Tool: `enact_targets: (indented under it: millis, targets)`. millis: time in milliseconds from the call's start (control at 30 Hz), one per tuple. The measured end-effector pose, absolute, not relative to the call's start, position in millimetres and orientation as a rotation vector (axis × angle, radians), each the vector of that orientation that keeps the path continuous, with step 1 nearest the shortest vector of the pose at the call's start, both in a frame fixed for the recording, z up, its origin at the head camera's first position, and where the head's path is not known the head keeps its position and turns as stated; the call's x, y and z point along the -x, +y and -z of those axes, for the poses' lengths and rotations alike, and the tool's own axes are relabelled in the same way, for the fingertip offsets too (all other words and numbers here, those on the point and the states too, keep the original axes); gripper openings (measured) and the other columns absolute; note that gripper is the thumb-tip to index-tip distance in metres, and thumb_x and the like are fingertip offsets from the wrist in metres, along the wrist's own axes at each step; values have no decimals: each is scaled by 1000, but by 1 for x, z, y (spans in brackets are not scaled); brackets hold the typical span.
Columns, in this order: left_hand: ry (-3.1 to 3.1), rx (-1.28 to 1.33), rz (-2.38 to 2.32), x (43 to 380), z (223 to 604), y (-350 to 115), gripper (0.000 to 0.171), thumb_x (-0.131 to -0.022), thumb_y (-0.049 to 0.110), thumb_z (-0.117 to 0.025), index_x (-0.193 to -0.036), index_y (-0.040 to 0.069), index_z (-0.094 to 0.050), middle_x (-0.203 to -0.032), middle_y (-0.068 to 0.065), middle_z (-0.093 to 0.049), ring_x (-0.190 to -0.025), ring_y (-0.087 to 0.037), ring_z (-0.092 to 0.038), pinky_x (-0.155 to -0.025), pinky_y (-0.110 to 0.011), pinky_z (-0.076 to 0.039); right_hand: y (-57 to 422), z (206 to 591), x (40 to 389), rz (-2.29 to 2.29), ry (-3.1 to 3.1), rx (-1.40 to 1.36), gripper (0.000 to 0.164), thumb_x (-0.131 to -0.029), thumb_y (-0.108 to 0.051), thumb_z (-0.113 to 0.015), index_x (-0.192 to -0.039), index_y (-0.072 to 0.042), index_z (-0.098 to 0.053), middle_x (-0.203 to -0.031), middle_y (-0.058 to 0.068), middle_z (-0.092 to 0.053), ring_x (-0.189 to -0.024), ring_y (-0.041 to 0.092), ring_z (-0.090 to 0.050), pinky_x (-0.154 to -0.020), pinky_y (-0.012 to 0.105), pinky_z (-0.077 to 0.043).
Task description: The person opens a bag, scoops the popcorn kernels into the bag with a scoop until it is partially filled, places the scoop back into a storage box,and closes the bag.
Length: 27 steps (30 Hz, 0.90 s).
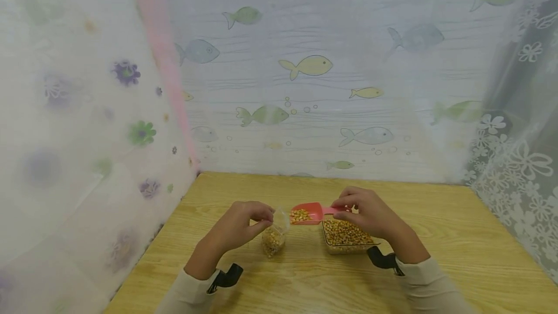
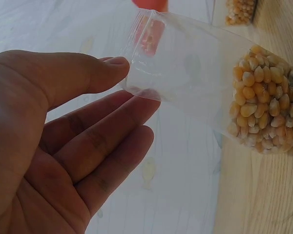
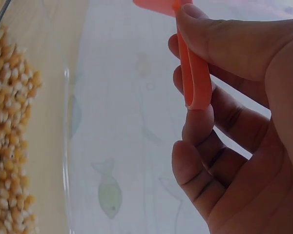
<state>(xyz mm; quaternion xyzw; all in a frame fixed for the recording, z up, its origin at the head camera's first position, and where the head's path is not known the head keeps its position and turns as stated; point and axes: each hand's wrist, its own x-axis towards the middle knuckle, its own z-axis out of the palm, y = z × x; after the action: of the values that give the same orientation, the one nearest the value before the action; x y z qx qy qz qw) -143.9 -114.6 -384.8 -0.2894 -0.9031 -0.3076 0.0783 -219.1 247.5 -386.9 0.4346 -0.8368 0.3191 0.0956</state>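
My left hand [image 1: 239,223] pinches the rim of a clear plastic bag [image 2: 200,73] between thumb and fingers. Corn kernels [image 2: 263,97] fill the bag's lower part, which sits at the wooden table top. My right hand [image 1: 372,213] grips the handle [image 3: 199,80] of a red scoop [image 1: 315,213]. Kernels lie in the scoop's front end, which points left and is held level just beside the bag's mouth. Under the right hand stands a clear rectangular container [image 1: 348,250] holding many corn kernels [image 3: 10,141]; the hand is above it, apart from the kernels.
A light wooden table [image 1: 301,285] carries the bag and the container. Behind it hangs a pale curtain [image 1: 314,125] with printed fish. Flowered sheeting [image 1: 87,134] hangs along the left side, and white-flowered netting [image 1: 514,173] on the right.
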Motion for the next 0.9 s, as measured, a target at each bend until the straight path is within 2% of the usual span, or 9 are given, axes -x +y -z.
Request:
enact_targets:
  millis: [233,467,900]
  targets:
    - [-2700,864,922,144,385,-113,6,-98,14,-73,-99,20,-76,-124,0,-75,-98,-11,-75,-82,-39,-64,230,384,219,-927,-2510,-1311,12,-93,-23,-80,-105,-21,-81,-94,-15,-64,-77,2,-53,-65,23,-49]
    - [-2701,872,901,145,385,-112,4,-98,15,-73,-99,16,-77,-123,-3,-75,-98,-11,-75,-82,-29,-63,217,379,212,-932,-2528,-1314,12,-93,-22,-80,-104,-19,-82,-92,-14,-64,-77,4,-54,-66,23,-50]
    - [-2709,874,931,144,383,-111,5,-99,16,-73,-98,20,-77,-123,-4,-75,-103,-12,-74,-84,-35,-64,198,379,201,-885,-2492,-1303,9,-93,-22,-80,-102,-20,-79,-91,-14,-58,-78,8,-53,-68,23,-49]
